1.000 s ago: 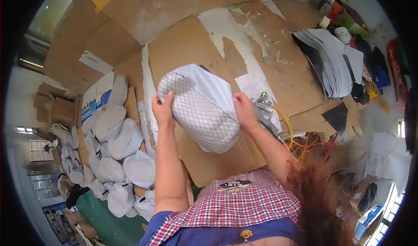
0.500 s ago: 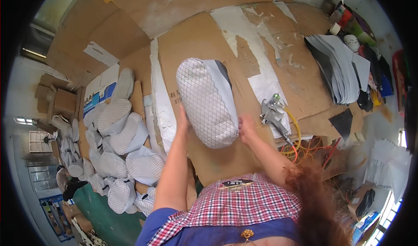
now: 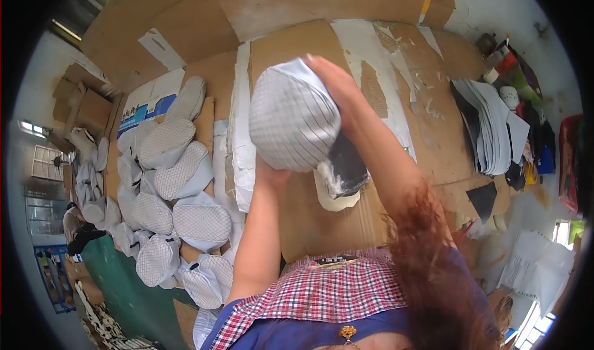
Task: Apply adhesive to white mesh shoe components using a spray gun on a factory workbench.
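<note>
Both hands hold up a pale grey slipper (image 3: 291, 118) with a diamond-quilted sole, tilted and somewhat blurred by motion. My left hand (image 3: 272, 173) grips its lower left edge from beneath, the fingers mostly hidden behind it. At the far right end my right hand (image 3: 337, 90) is closed over the rim. Below the slipper's right side shows a dark piece with a fluffy whitish edge (image 3: 343, 167), and under that a cream rounded piece (image 3: 337, 200). Whether these are joined to the slipper I cannot tell.
A heap of similar quilted slippers (image 3: 170, 195) lies to the left. Cardboard (image 3: 328, 238) covers the worktop. Stacked grey sheets (image 3: 489, 127) stand at the right, near a dark triangular scrap (image 3: 481, 201). Assorted items (image 3: 510, 71) fill the far right corner.
The slipper has been tipped and turned, and my right hand has moved from its near right edge to its far end. The spray gun seen before is now out of sight around my right arm.
</note>
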`<state>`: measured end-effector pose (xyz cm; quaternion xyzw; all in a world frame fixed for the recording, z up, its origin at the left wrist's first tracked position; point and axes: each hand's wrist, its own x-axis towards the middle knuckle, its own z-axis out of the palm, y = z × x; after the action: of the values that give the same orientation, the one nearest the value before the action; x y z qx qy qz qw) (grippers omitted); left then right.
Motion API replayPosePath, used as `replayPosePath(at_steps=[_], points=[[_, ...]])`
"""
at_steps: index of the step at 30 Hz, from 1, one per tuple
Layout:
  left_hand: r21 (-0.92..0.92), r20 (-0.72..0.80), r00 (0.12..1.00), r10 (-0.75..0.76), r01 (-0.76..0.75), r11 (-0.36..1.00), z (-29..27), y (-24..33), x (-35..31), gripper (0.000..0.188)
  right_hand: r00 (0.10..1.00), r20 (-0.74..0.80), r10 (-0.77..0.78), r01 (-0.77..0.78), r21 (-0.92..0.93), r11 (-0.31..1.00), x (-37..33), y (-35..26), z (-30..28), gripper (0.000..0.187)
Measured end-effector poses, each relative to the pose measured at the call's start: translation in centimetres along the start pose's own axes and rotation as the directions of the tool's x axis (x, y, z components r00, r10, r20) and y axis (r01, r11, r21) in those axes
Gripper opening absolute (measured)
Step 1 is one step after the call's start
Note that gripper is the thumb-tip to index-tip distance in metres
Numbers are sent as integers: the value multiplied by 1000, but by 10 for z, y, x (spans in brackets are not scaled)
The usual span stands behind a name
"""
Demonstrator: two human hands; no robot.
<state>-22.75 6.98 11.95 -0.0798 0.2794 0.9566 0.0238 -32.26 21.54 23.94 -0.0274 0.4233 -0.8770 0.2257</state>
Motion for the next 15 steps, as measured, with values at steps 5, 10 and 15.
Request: replayPosePath(at_steps=[5,10,15], points=[[468,239,895,377,-446,763,44,63,52,47,958,98,-270,268,42,963,62,-48,38,21],[-270,146,952,268,-222,937,72,95,75,41,918,31,-394,394,27,919,60,-72,-7,25],[-255,9,1000,-17,19,967,-33,8,46,38,925,-357,-127,99,-96,991,-13,38,-94,29]])
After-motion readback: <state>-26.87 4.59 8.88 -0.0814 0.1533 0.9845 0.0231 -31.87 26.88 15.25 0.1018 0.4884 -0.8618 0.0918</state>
